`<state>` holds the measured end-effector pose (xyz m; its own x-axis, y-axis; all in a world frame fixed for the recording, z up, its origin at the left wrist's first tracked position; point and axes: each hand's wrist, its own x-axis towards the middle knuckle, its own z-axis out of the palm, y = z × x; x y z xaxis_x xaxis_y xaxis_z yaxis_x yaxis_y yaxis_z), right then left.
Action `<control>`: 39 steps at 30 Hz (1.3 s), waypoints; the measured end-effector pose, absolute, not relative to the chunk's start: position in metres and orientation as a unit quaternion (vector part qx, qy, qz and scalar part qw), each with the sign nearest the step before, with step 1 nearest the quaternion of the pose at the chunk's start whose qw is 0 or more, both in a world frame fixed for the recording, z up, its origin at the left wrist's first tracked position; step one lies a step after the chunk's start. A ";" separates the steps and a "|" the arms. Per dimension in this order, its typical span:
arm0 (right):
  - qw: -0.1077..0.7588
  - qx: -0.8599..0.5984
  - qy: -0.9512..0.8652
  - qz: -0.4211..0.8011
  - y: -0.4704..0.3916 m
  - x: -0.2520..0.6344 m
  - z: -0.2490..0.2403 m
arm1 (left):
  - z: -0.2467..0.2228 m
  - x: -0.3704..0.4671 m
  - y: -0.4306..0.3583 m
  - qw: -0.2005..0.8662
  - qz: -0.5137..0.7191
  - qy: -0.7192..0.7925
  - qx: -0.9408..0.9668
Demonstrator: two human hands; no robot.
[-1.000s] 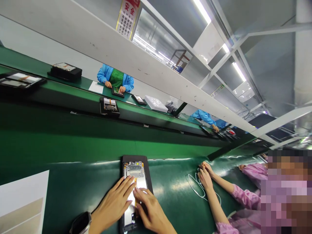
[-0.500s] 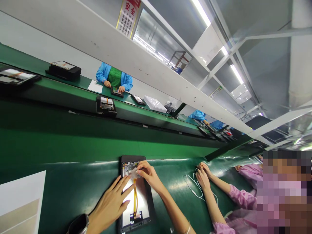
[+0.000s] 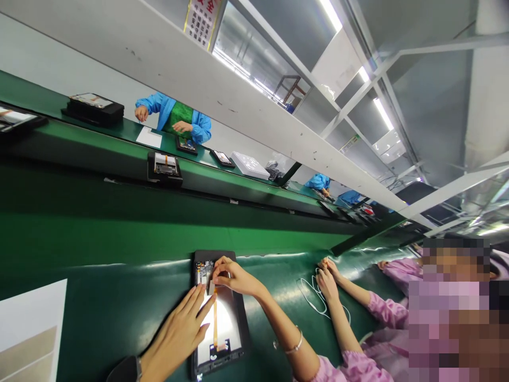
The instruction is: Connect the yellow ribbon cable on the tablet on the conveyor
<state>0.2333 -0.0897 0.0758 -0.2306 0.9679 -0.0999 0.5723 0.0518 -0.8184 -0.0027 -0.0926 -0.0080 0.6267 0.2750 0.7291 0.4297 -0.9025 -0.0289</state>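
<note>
Steadying the open tablet [image 3: 220, 313] at 6 o'clock on the green bench [image 3: 119, 313], my left hand [image 3: 178, 331] lies flat with fingers spread, while my right hand [image 3: 233, 276] pinches the orange ribbon cable [image 3: 215, 318] at its 12 o'clock end.

We work at a green bench [image 3: 119, 313] covered by a glossy mat. A black tray [image 3: 220, 313] with an opened tablet lies near its front edge, at the middle. A white sheet [image 3: 29, 329] sits at the front left corner, a thin white cable [image 3: 314, 302] to the right. Beyond the far edge runs a green belt [image 3: 79, 143] carrying another tray [image 3: 164, 167] and a paper [image 3: 149, 137].
</note>
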 end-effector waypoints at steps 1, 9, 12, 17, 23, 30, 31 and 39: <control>0.253 -0.569 -0.680 0.388 -0.090 0.233 0.074 | -0.007 -0.003 -0.092 0.102 -0.385 -0.193 -0.897; 0.236 -0.580 -0.696 0.351 -0.090 0.229 0.071 | -0.006 -0.001 -0.091 0.115 -0.389 -0.180 -0.896; 0.238 -0.579 -0.693 0.359 -0.089 0.231 0.071 | -0.005 -0.001 -0.091 0.111 -0.391 -0.185 -0.895; 0.240 -0.572 -0.687 0.379 -0.091 0.234 0.073 | -0.004 -0.001 -0.090 0.110 -0.401 -0.181 -0.891; 0.235 -0.582 -0.696 0.348 -0.093 0.230 0.070 | -0.004 0.000 -0.090 0.104 -0.399 -0.180 -0.893; 0.244 -0.586 -0.698 0.331 -0.094 0.225 0.070 | -0.016 0.000 -0.090 0.081 -0.380 -0.189 -0.902; 0.247 -0.586 -0.698 0.329 -0.095 0.224 0.070 | -0.018 -0.001 -0.090 0.077 -0.378 -0.189 -0.903; 0.310 -0.581 -0.691 0.298 -0.108 0.219 0.060 | -0.022 -0.002 -0.091 0.042 -0.369 -0.196 -0.907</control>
<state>0.2186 -0.1081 0.0597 -0.1316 0.9878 0.0828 0.6182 0.1471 -0.7721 -0.0022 -0.0912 -0.0223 0.6503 0.3246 0.6868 0.3860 -0.9199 0.0693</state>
